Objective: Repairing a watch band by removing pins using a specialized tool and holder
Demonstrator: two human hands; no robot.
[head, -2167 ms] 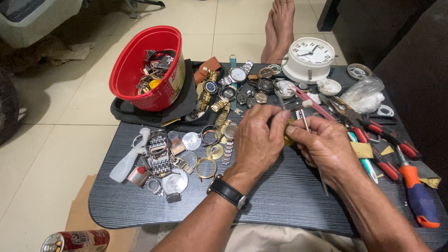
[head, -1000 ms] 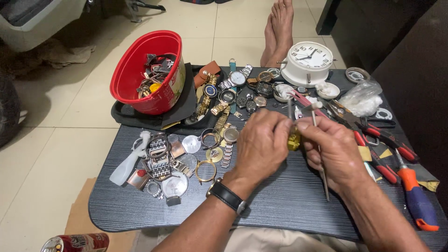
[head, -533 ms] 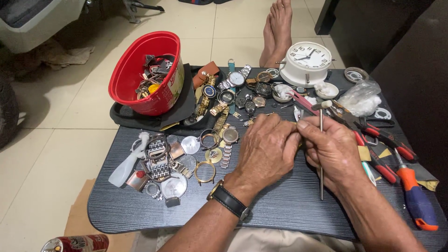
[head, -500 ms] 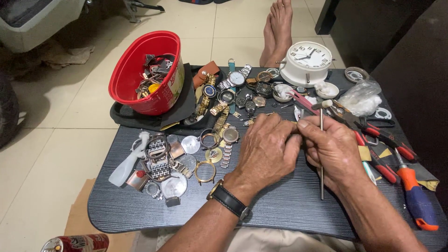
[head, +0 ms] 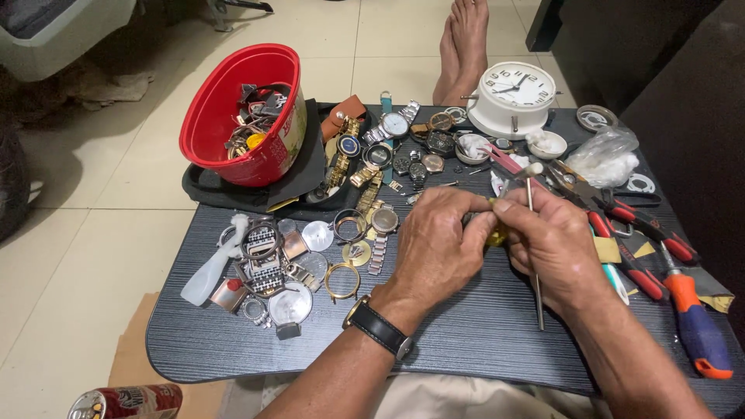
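Both hands have lifted a little and come closer together since the earlier picture, and the thin rod now stands almost straight up and down.

A small yellow piece (head: 495, 234) sits between the two hands, just above the middle of the dark worktop (head: 466, 341). The left hand (head: 438, 244) has its fingers curled shut around the piece, so most of it is hidden. The right hand (head: 547, 237) pinches the piece too, and its fingers are also closed on the thin metal rod (head: 534, 256), which has a white tip at the top.

I think the tiny piece could slip out and drop. It is so small, and both hands hold it only with fingertips. If it falls it could roll off the near edge onto the floor, or get lost in the pile of watches (head: 388, 155) and loose rings (head: 341, 279) to the left. The rod could also slide and poke a finger if the hand pushes too hard.

Pliers with red handles (head: 644, 233) and a screwdriver with an orange and blue handle (head: 698, 326) lie close on the right, and an elbow could knock them off. A white clock (head: 514, 97) stands at the far edge, and a red tub (head: 237, 112) full of parts is far to the left.
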